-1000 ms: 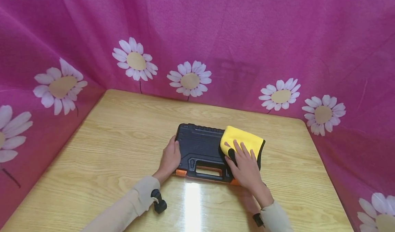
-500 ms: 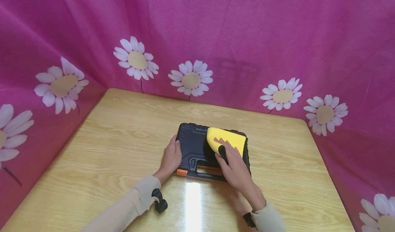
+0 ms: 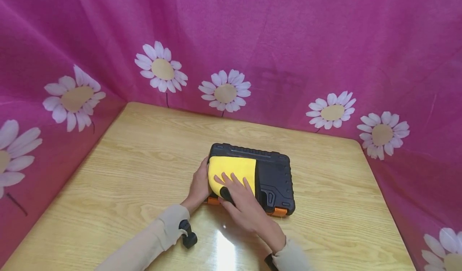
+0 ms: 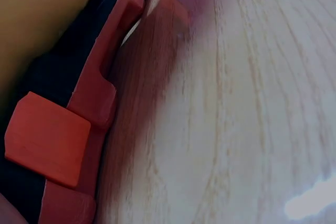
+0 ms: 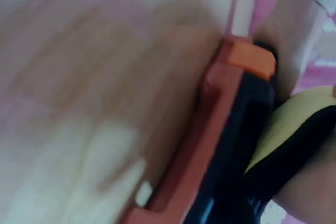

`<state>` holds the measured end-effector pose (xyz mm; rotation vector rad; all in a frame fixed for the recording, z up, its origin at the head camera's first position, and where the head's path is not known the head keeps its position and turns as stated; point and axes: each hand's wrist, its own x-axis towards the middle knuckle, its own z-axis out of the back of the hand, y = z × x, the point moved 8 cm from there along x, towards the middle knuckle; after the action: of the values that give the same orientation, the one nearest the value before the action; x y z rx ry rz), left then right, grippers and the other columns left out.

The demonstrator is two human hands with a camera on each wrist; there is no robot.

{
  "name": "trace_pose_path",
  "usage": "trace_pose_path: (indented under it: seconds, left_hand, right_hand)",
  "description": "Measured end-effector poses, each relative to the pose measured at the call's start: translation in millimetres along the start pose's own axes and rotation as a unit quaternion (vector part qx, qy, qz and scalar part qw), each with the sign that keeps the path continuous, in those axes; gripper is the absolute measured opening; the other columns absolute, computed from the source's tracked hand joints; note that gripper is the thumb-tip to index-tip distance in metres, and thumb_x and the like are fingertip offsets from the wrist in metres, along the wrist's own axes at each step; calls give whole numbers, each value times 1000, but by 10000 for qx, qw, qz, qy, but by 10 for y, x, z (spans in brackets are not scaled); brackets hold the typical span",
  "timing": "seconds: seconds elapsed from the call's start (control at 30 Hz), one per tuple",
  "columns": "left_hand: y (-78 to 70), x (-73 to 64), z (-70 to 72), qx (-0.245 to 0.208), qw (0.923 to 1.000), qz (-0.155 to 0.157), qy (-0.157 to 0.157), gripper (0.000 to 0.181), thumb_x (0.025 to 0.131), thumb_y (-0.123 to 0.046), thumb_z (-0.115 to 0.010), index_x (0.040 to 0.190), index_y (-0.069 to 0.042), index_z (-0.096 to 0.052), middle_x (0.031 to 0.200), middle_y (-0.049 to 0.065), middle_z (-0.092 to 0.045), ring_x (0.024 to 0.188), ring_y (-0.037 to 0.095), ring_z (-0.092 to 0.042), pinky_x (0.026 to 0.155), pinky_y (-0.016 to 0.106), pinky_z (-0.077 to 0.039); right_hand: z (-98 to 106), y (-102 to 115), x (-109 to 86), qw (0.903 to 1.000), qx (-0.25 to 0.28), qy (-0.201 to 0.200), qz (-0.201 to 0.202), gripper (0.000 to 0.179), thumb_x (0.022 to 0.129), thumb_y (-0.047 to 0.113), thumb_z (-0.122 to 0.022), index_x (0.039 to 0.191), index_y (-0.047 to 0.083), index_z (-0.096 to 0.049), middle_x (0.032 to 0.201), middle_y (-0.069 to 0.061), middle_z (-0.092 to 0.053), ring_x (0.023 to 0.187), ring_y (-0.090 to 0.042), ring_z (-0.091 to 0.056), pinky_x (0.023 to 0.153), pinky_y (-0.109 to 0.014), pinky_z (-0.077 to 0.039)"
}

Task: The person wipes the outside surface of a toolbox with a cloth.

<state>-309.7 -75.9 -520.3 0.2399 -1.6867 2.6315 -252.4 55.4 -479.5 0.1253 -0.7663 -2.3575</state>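
A black plastic tool case [image 3: 276, 174] with orange latches lies flat on the wooden table, its handle side towards me. My left hand [image 3: 199, 183] holds the case's left end, its fingertips partly hidden by the cloth. Over the left half of the lid lies a folded yellow microfibre cloth [image 3: 232, 167] with a black border. My right hand [image 3: 241, 202] presses on the cloth's near part with extended fingers, covering much of the case's handle. In the left wrist view, one orange latch [image 4: 50, 140] shows close up. The right wrist view shows the red-orange lower shell [image 5: 202, 166] along the case's front.
The wooden table [image 3: 151, 142] extends around the case on all sides. A magenta curtain [image 3: 281, 34] printed with white daisies hangs behind the table and along both sides. A bright light reflection [image 3: 225, 251] shows on the tabletop near me.
My right hand has slid the yellow cloth leftwards across the lid, from the right end to the left half. The lid's right half is now uncovered. My left hand and the case stay put.
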Motion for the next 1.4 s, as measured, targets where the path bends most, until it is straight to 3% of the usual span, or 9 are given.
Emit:
trace_pose_path:
  seconds: [0.17, 0.43, 0.57, 0.8, 1.03, 1.4]
  left_hand:
    - [9, -8, 5, -74, 9999, 81, 65, 46, 111, -17, -34, 150, 7, -33, 145, 24, -48, 135, 36, -46, 111, 50, -36]
    - [71, 13, -9, -91, 9962, 867, 71, 50, 111, -23, -30, 153, 4, -30, 148, 22, -46, 132, 34, -48, 111, 50, -36]
    - [80, 25, -17, 1, 9949, 1009, 18, 50, 110, -23, -30, 153, 4, -30, 150, 22, -43, 135, 34, -45, 112, 51, -34]
    - [74, 14, -28, -11, 9953, 966, -4, 50, 110, -21, -30, 153, 5, -29, 152, 23, -40, 139, 36, -39, 113, 51, -33]
    - [56, 9, -24, -27, 9963, 859, 24, 50, 111, -21, -29, 153, 5, -28, 154, 23, -37, 142, 36, -35, 114, 51, -30]
    - [47, 19, -26, 28, 9971, 757, -10, 50, 111, -20, -29, 153, 6, -29, 154, 23, -38, 142, 36, -35, 115, 49, -29]
  right_hand:
    - [-123, 33, -49, 9946, -1005, 208, 174, 57, 104, 35, -52, 157, 28, -34, 163, -3, -22, 151, -26, -10, 119, -55, -5]
    - [-94, -39, -135, 9758, -2165, -83, 301, 60, 99, 35, -60, 155, 30, -39, 163, -7, -25, 149, -33, -18, 117, -59, -15]
    - [-62, -98, -151, 9753, -2201, -78, 138, 59, 99, 37, -60, 155, 31, -40, 163, -8, -26, 149, -35, -19, 117, -60, -15]
    - [46, -166, -194, 9780, -2068, -187, -224, 54, 100, 40, -58, 151, 30, -46, 159, -10, -34, 146, -39, -26, 116, -62, -17]
    - [171, -306, -315, 9697, -2369, -401, -446, 54, 98, 40, -61, 150, 29, -49, 156, -12, -39, 143, -40, -31, 114, -62, -22]
    - [384, -595, -574, 9650, -2381, -858, -683, 51, 98, 36, -63, 147, 28, -53, 152, -14, -44, 141, -41, -34, 113, -62, -24]
